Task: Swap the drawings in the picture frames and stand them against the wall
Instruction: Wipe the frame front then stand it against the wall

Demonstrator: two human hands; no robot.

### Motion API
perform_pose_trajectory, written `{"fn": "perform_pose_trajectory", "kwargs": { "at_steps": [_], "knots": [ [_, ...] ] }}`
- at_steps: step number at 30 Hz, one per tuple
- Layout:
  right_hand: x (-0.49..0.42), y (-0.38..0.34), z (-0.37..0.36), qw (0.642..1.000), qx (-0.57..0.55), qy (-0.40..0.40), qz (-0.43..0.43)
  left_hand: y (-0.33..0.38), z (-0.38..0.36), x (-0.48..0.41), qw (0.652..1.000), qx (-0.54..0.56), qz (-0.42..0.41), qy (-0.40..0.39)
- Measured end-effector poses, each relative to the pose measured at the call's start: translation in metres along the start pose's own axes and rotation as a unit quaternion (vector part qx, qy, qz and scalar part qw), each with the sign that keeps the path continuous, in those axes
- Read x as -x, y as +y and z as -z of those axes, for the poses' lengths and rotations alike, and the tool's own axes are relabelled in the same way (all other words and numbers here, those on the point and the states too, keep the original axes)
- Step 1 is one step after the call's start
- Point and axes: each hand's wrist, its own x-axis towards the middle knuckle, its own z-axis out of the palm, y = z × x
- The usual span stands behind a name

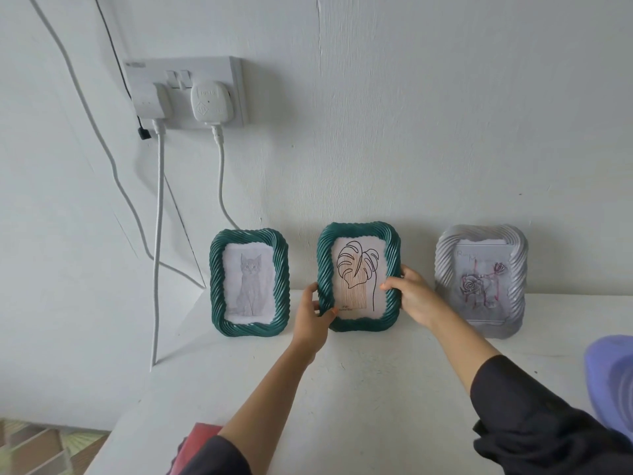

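Note:
Three picture frames stand against the white wall on a white table (359,389). The left green frame (216,286) holds a cat drawing (249,281). The middle green frame (359,325) holds a leaf drawing (358,275). I grip this middle frame from both sides: my left hand (310,320) holds its lower left edge, thumb on the front, and my right hand (412,296) pinches its right edge. At the right, a silver frame (517,269) shows a rose drawing (479,286).
A wall socket (186,92) with two plugs sits above the left frame, and white cables (157,234) hang down beside the table's left edge. A purple object (613,378) lies at the right edge, and a red item (202,437) at the table's near edge.

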Motion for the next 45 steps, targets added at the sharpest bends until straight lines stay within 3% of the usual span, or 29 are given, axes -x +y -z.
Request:
{"fn": "perform_pose_trajectory", "kwargs": {
  "at_steps": [45],
  "knots": [
    [0.007, 0.012, 0.001, 1.000, -0.017, -0.003, -0.011, -0.006, -0.002, 0.012, 0.999, -0.034, 0.004, 0.015]
  ]
}}
